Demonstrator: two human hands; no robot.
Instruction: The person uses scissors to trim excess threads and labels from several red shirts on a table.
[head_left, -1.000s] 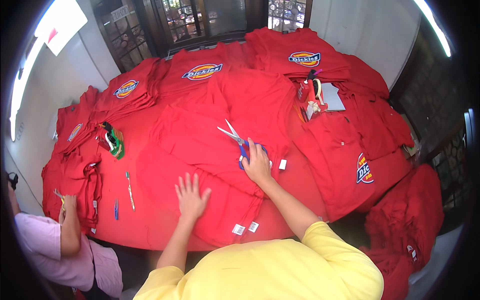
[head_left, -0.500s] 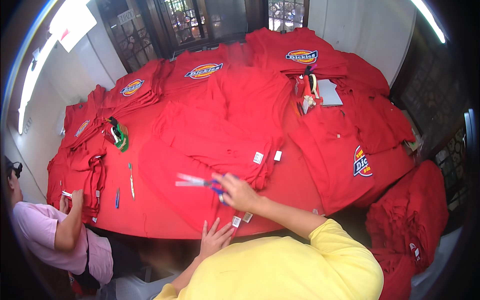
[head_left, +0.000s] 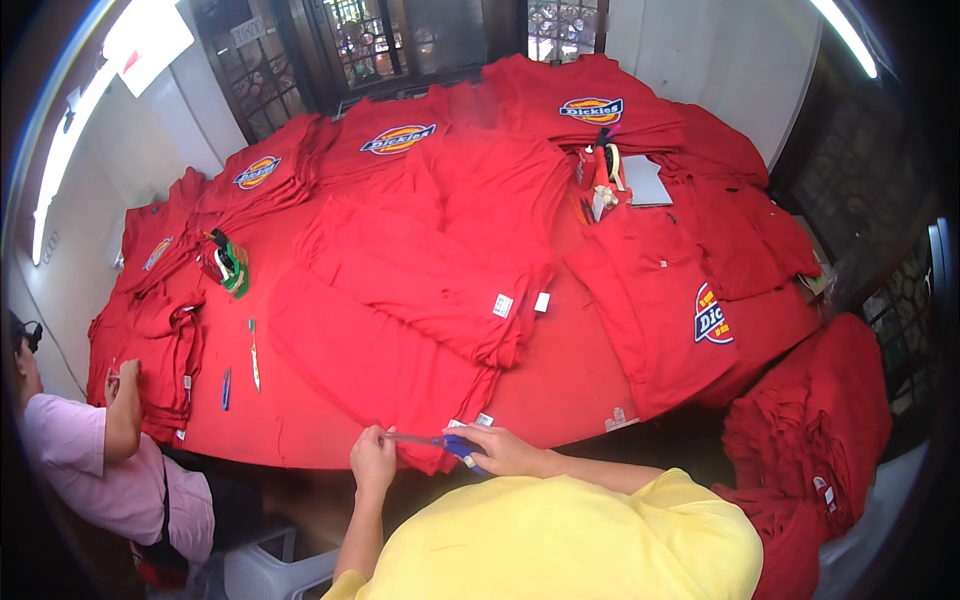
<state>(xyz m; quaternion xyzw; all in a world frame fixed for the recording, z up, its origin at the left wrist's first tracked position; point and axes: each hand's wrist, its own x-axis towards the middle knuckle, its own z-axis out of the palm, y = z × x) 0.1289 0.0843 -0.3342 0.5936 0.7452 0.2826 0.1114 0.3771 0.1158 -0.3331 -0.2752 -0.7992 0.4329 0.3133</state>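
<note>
My right hand (head_left: 496, 452) is closed round the blue handles of a pair of scissors (head_left: 462, 449). The blades point left, across the near edge of a red garment (head_left: 400, 375) spread over the front of the table. At the blade tips, my left hand (head_left: 374, 464) is pinched shut. What its fingers hold there is too small to make out. White labels (head_left: 485, 420) show at the garment's edge beside my right hand. Behind lies a bunched pile of red garments (head_left: 470, 240), with more white tags on its near right edge.
Folded red shirts with printed fronts (head_left: 590, 130) line the far side. A green holder (head_left: 235, 275), a blue pen-like tool (head_left: 226, 390) and a toothbrush (head_left: 255, 360) lie left. A co-worker in pink (head_left: 100, 450) handles red garments there. More garments (head_left: 810, 430) heap at right.
My right hand has brought the scissors down to the table's near edge. My left hand has gone from lying spread to pinching, and moved left to the blade tips.
</note>
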